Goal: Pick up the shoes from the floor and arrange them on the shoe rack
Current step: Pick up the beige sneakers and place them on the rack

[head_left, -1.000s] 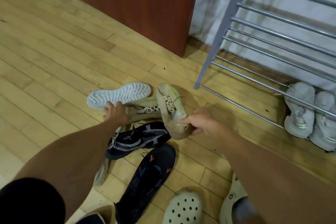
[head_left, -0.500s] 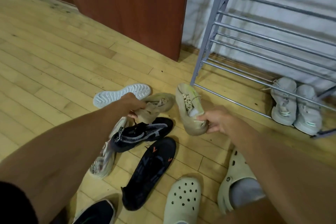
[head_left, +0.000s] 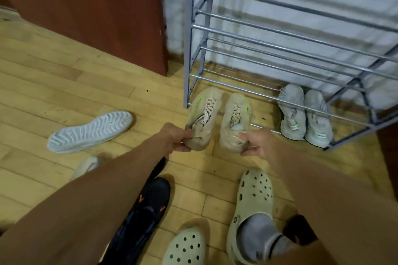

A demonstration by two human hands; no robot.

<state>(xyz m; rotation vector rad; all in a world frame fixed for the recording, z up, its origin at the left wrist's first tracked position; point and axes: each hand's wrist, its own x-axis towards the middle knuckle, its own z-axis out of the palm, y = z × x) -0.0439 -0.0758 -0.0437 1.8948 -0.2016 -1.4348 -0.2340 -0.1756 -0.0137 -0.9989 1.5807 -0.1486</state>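
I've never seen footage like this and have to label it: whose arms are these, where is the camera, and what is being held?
No machine here: a person wears a wide-angle camera on the head, looking down, so both arms are their own. This is the only view. The left hand grips the heel end of one beige sneaker, the right hand grips the other beige sneaker, toes pointing toward the metal shoe rack. A grey pair sits at the rack's bottom level. On the wooden floor lie a white shoe turned sole-up and a black shoe. A pale clog is on the person's foot.
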